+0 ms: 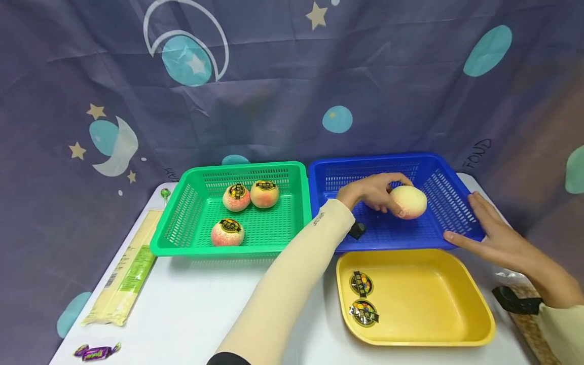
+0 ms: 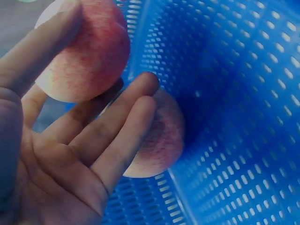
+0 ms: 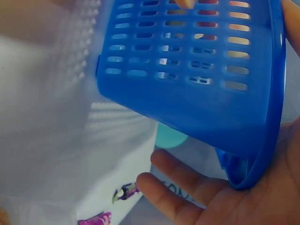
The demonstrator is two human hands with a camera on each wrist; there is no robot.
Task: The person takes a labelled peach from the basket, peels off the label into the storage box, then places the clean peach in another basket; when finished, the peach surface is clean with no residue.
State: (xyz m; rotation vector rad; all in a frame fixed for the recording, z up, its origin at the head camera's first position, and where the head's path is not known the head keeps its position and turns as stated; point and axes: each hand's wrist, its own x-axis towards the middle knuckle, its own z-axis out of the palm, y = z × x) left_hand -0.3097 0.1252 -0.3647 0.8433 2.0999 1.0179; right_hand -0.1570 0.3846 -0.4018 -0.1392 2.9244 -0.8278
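My left hand (image 1: 376,191) holds a pale yellow-and-pink peach (image 1: 410,203) above the floor of the blue basket (image 1: 438,243). The left wrist view shows the thumb on one side of this peach and fingers beneath it. Behind the outstretched fingers in that view, a second peach (image 2: 164,136) lies against the basket wall, partly covered. At the basket's right front corner my right hand (image 1: 502,243) rests on the rim, its thumb along the front and fingers on the right side. Two straight fingers (image 3: 176,192) extend outside the basket in the right wrist view.
Left of the blue basket stands a green basket (image 1: 269,248) with three stickered peaches (image 1: 227,233). In front is a yellow tub (image 1: 424,304) with two round stickers (image 1: 363,313). A long packet (image 1: 125,274), a purple wrapped candy (image 1: 97,352) and a lollipop (image 1: 165,193) lie left.
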